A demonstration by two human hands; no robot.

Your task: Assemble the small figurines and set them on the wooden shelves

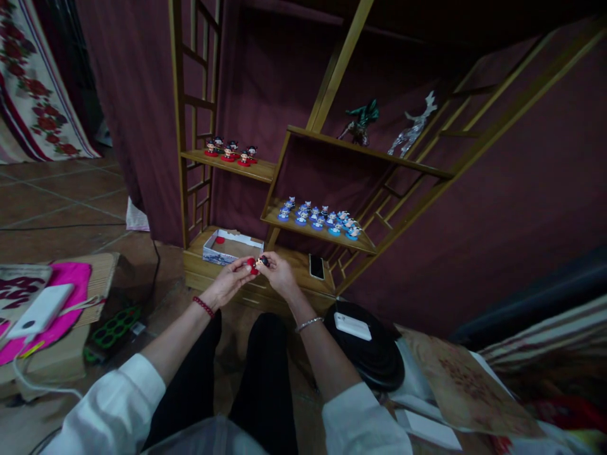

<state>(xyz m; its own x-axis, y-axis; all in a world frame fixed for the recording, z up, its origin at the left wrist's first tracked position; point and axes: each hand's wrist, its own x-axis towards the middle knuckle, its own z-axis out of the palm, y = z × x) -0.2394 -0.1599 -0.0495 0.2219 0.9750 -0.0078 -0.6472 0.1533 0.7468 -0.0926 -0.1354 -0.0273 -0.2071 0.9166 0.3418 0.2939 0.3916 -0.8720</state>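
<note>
A small black-haired figurine [262, 260] with a red base is between my two hands, in front of the lower shelf. My left hand [228, 282] pinches the red base, and my right hand [279, 273] grips the figurine near its head. Just beyond my left hand stands an open shallow box [231, 245] with a red piece [219, 240] inside. Several similar red-based figurines [228, 153] stand in rows on the upper left shelf [256, 169]. On the middle shelf are several blue and purple figurines [317, 217].
A phone [316, 266] lies on the bottom shelf at right. Higher up stand a dark green figure [363, 120] and a clear figure [413, 126]. A white box [353, 325] rests on a round black object [374, 360]. At left, a white power bank [40, 311] lies on pink cloth.
</note>
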